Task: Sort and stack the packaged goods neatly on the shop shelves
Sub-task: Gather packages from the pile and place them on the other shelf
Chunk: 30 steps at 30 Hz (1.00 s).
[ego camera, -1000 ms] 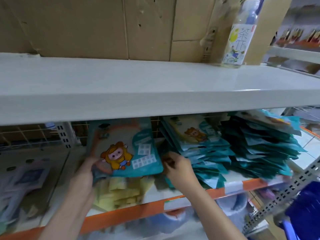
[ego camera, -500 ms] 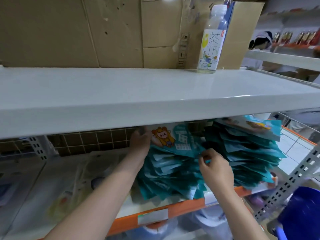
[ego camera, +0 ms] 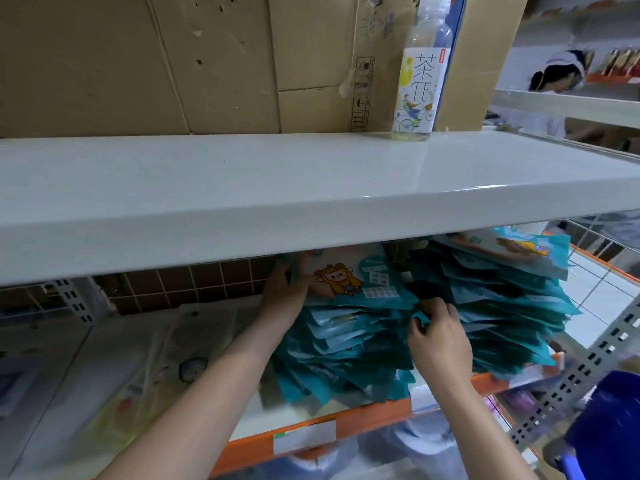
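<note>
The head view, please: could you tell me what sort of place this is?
Most likely a small shop or its stockroom: metal shelving with an orange-edged shelf bearing a price label, stacks of teal packets, and a drink bottle before cardboard boxes.

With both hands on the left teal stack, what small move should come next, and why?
Probably press the top packet down and square it: the left hand holds its left edge, the right hand pinches the stack's right side, and the left stack fans unevenly.
</note>
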{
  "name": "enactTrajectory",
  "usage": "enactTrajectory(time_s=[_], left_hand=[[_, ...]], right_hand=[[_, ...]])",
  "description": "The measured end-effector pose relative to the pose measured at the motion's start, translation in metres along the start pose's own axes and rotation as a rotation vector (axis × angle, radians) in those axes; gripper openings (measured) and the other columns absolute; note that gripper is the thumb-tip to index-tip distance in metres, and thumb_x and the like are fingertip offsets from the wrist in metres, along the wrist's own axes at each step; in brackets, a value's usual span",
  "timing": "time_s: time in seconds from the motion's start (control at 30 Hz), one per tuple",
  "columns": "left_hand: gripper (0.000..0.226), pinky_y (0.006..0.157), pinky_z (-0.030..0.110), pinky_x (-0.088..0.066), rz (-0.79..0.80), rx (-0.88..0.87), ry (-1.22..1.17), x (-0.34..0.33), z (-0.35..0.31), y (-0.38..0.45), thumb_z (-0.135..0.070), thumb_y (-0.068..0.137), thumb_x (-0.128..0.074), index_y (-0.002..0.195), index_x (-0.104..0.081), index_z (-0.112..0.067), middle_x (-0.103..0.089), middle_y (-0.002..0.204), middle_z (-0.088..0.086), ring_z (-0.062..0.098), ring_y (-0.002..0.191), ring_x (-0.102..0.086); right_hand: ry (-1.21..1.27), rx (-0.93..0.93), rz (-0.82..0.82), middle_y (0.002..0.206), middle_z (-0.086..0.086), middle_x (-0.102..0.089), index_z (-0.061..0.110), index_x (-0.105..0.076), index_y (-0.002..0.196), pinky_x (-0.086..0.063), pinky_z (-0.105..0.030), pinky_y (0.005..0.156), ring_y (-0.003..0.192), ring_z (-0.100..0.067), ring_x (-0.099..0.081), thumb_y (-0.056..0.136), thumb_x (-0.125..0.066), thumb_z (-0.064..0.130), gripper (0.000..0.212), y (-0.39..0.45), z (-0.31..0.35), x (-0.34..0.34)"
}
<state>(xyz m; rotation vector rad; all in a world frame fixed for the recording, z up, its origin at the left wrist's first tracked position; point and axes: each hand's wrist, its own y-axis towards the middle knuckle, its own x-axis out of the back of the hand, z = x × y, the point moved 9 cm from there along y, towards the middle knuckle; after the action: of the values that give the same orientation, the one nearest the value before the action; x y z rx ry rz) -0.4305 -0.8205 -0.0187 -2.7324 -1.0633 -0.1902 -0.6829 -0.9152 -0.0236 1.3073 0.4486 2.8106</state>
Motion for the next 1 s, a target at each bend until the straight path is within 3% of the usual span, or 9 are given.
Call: enactTrajectory(time_s=[0.1,0.17,0.27,0.4,0.47,0.6,0.67,0.9,1.0], left_hand=[[0.024,0.090,0.036,-0.047,-0.045,-0.042,0.006,0.019,0.003,-0.004,-0.042,0.092,-0.056,0.111,-0.055,-0.027,-0.057,0.107,-0.007,0.012,0.097,-0.056],[0.016,0.084,0.034,-0.048,-0.081,-0.077,0.018,0.034,0.006,-0.009,-0.039,0.092,-0.054,0.100,-0.059,-0.026,-0.060,0.104,-0.005,0.011,0.093,-0.057],[0.015,0.074,0.029,-0.045,-0.116,-0.142,0.104,0.059,0.011,-0.018,-0.031,0.095,-0.051,0.098,-0.062,-0.022,-0.063,0.100,-0.003,0.013,0.094,-0.058],[0.014,0.083,0.034,-0.049,-0.168,-0.150,0.225,0.096,0.028,-0.030,-0.030,0.095,-0.049,0.096,-0.063,-0.026,-0.067,0.100,-0.001,0.018,0.096,-0.062],[0.020,0.078,0.033,-0.049,-0.207,-0.133,0.276,0.118,0.039,-0.037,-0.030,0.097,-0.047,0.104,-0.063,-0.021,-0.066,0.099,0.000,0.020,0.092,-0.061],[0.015,0.055,0.027,-0.038,-0.272,-0.142,0.287,0.167,0.058,-0.062,-0.024,0.096,-0.051,0.090,-0.063,-0.017,-0.063,0.074,0.002,0.018,0.067,-0.057],[0.016,0.055,0.027,-0.038,-0.334,-0.151,0.336,0.200,0.071,-0.078,-0.024,0.093,-0.054,0.079,-0.060,-0.024,-0.064,0.072,0.000,0.017,0.067,-0.057],[0.024,0.059,0.031,-0.041,-0.413,-0.128,0.381,0.322,0.109,-0.137,-0.020,0.094,-0.053,0.073,-0.055,-0.030,-0.065,0.071,0.001,0.014,0.065,-0.059],[0.022,0.055,0.031,-0.036,-0.428,-0.089,0.455,0.378,0.126,-0.161,-0.023,0.094,-0.052,0.074,-0.054,-0.029,-0.059,0.064,-0.003,0.013,0.059,-0.054]], right_hand=[[0.020,-0.009,-0.087,0.107,-0.004,-0.055,0.017,-0.058,0.106,-0.038,-0.032,0.062,0.090,-0.028,-0.056,0.086,-0.057,0.021,0.020,-0.005,0.004,0.009],[0.062,0.009,-0.125,0.099,-0.002,-0.058,0.018,-0.059,0.099,-0.038,-0.032,0.062,0.083,-0.025,-0.053,0.087,-0.057,0.023,0.014,-0.010,0.011,0.014],[0.127,0.012,-0.123,0.083,0.000,-0.063,0.019,-0.059,0.096,-0.035,-0.032,0.060,0.072,-0.022,-0.049,0.090,-0.055,0.031,0.014,-0.019,0.024,0.016],[0.113,0.024,-0.129,0.067,0.001,-0.059,0.019,-0.061,0.084,-0.033,-0.031,0.056,0.066,-0.025,-0.049,0.091,-0.053,0.036,0.020,-0.035,0.048,0.018],[0.143,0.052,-0.110,0.065,0.000,-0.058,0.019,-0.060,0.081,-0.033,-0.031,0.055,0.064,-0.026,-0.049,0.091,-0.053,0.036,0.021,-0.045,0.064,0.014],[0.231,0.167,0.003,0.063,0.004,-0.060,0.021,-0.060,0.078,-0.041,-0.034,0.055,0.064,-0.025,-0.055,0.091,-0.055,0.035,0.019,-0.074,0.105,-0.009],[0.235,0.228,0.086,0.065,0.003,-0.062,0.023,-0.060,0.080,-0.045,-0.036,0.057,0.065,-0.023,-0.056,0.091,-0.055,0.035,0.018,-0.094,0.128,-0.028],[0.126,0.334,0.342,0.064,0.007,-0.061,0.028,-0.059,0.078,-0.039,-0.029,0.050,0.063,-0.018,-0.056,0.089,-0.056,0.036,0.014,-0.180,0.202,-0.109],[0.060,0.355,0.474,0.075,0.005,-0.066,0.031,-0.061,0.085,-0.046,-0.033,0.060,0.075,-0.023,-0.061,0.087,-0.054,0.040,0.012,-0.221,0.230,-0.145]])
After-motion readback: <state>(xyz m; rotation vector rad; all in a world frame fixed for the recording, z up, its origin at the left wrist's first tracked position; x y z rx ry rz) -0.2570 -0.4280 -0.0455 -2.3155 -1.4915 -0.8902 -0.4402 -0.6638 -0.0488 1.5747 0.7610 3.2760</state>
